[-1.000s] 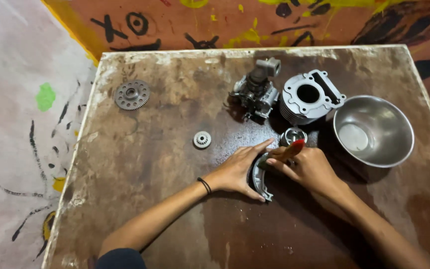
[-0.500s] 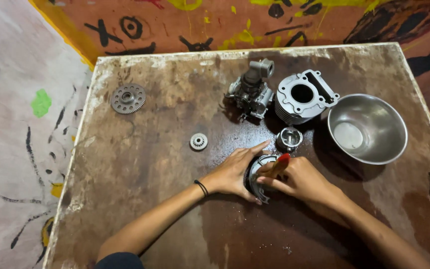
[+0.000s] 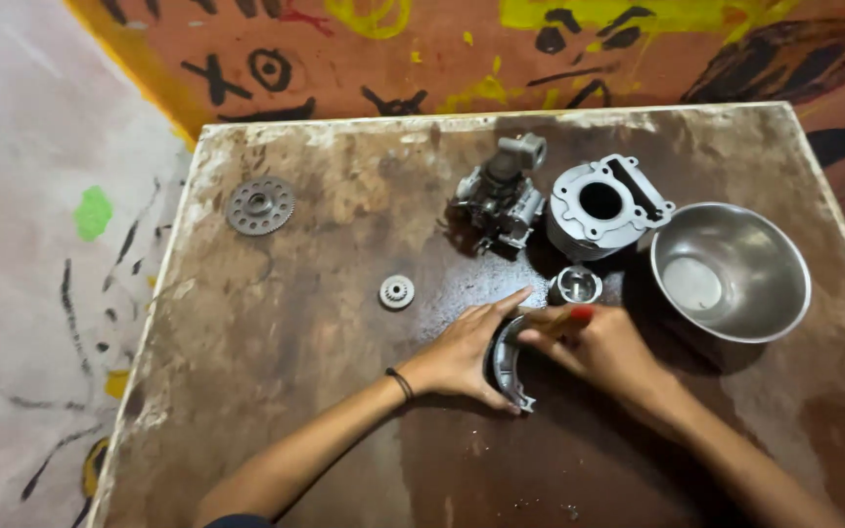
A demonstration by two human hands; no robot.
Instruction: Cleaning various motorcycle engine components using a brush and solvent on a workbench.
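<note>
Both hands are down on the bench (image 3: 276, 391), working one part together. The left hand (image 3: 466, 352) lies flat-ish with its fingers curled round the outer curve of a brake shoe (image 3: 506, 364), a curved grey metal piece standing on edge just in front of the piston (image 3: 575, 286). The right hand (image 3: 600, 347) closes in from the other side, fingers pinched on a thin tool with a red tip (image 3: 577, 314) that points at the shoe's upper end; whether those fingers also touch the shoe, I can't tell. That shoe looks stiff, cast metal, fairly heavy for its size and probably greasy, so the sure grip is across the curved back and the flat web, not the thin ends.

Left of the piston, a small gear (image 3: 397, 291) sits alone. Just behind the piston stands the cylinder block (image 3: 603, 207), with a carburettor (image 3: 501, 196) to its left. Right of the piston, a steel bowl (image 3: 731, 272), nothing visible in it. Far left of the piston, near the bench edge, a toothed disc (image 3: 259, 205). Beyond it all, a painted orange wall (image 3: 422, 59).
</note>
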